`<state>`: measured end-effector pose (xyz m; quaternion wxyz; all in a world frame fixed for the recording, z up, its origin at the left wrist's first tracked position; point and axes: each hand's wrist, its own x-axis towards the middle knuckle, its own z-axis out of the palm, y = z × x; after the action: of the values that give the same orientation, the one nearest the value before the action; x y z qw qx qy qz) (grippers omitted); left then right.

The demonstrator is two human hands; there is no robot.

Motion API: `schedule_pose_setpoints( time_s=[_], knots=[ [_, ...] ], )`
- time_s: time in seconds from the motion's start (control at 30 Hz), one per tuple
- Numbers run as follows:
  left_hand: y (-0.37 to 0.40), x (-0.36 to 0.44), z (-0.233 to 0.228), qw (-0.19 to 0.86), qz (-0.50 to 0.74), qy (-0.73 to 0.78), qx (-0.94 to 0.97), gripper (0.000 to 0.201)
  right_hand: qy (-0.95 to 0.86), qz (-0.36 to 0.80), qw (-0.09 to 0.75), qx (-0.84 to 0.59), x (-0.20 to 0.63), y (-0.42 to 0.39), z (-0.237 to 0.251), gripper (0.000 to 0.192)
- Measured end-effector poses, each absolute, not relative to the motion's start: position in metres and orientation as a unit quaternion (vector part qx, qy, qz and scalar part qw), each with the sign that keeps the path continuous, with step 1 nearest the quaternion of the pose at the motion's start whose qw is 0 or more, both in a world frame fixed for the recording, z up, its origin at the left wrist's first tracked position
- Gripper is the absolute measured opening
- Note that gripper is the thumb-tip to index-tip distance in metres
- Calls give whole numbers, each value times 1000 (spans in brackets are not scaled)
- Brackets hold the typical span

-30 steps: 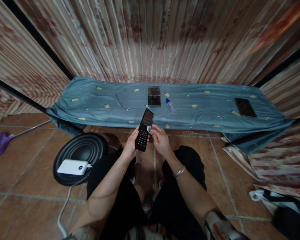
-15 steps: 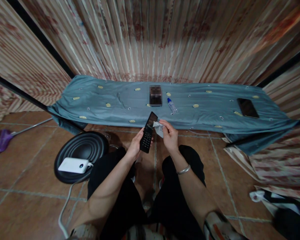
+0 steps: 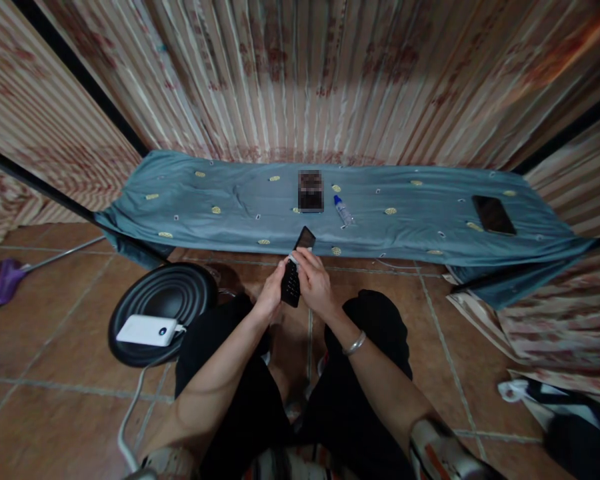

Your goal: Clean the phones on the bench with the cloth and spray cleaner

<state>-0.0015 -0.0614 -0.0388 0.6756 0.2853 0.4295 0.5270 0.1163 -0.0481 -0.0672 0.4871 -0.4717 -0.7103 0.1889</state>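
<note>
Left hand (image 3: 271,291) has a closed grip on the phone (image 3: 295,270), held up above the knees; right hand (image 3: 314,283) presses a white wipe (image 3: 293,258) (barely visible) against it.

Left hand (image 3: 271,291) and right hand (image 3: 314,283) meet, fingers curled, forearms extended forward.

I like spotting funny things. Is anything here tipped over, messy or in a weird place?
A few things. The little bottle lies on its side on the blue cloth. A white power bank sits on a black round stool, its cable trailing onto the floor. Nothing looks spilled or broken. The phone rests between the left hand and right hand.
</note>
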Motion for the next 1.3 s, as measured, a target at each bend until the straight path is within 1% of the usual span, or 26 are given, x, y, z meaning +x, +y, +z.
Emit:
schedule_pose_setpoints(
  time_s=[0.17,0.33,0.57,0.73,0.9,1.13,1.23,1.3],
  knots=[
    [-58,-5,-43,667,541,432,275,45,-747,163,475,-435,108,-57,-63,42],
    [-52,-7,-46,661,569,430,233,43,-773,171,456,-406,103,-66,-55,42],
    [-48,-11,-40,658,581,436,198,39,-791,168,465,-362,96,-82,-46,42],
    [-48,-18,-36,667,574,435,191,43,-797,176,456,-355,92,-89,-46,39],
    [-44,-21,-37,676,569,434,174,34,-798,163,464,-348,92,-89,-50,35],
    [-44,-11,-49,670,574,449,136,31,-799,124,466,-360,96,-85,-52,30],
    [-44,-9,-49,673,580,444,119,27,-804,108,466,-354,97,-84,-51,31],
    [-43,-10,-46,674,582,439,118,28,-805,102,461,-360,97,-84,-50,31]
  ],
)
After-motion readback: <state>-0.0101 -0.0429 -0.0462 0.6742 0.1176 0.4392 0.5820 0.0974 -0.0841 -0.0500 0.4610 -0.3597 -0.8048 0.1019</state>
